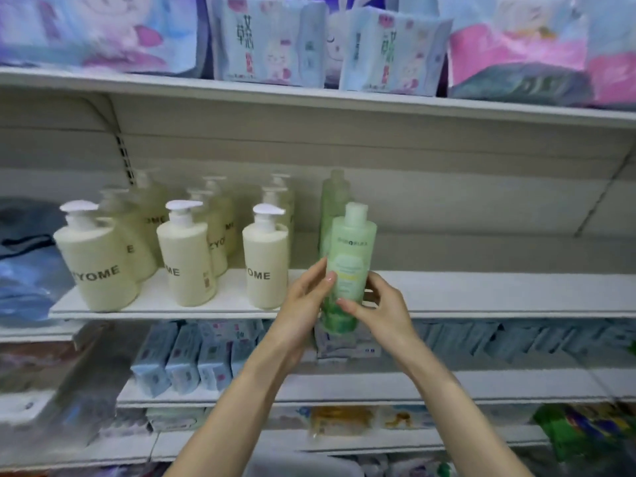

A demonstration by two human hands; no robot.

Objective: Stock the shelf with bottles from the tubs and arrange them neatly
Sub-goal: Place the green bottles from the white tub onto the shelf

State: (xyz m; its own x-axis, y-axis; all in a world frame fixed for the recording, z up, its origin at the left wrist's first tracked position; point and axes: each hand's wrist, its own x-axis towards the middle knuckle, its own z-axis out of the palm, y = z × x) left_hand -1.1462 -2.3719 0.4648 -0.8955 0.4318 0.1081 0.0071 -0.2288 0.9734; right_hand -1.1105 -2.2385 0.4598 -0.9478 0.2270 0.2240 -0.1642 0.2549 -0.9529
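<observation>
A light green bottle with a pale cap stands upright at the front edge of the white shelf. My left hand holds its left side and my right hand holds its lower right side, fingers curled round it. A second green bottle stands right behind it. Left of them, several cream pump bottles marked "YOME" stand in three rows running back to the rear wall. No tubs are in view.
The shelf to the right of the green bottles is bare. An upper shelf carries soft tissue packs. Lower shelves hold blue wipe packs and other packets. Folded blue fabric lies at far left.
</observation>
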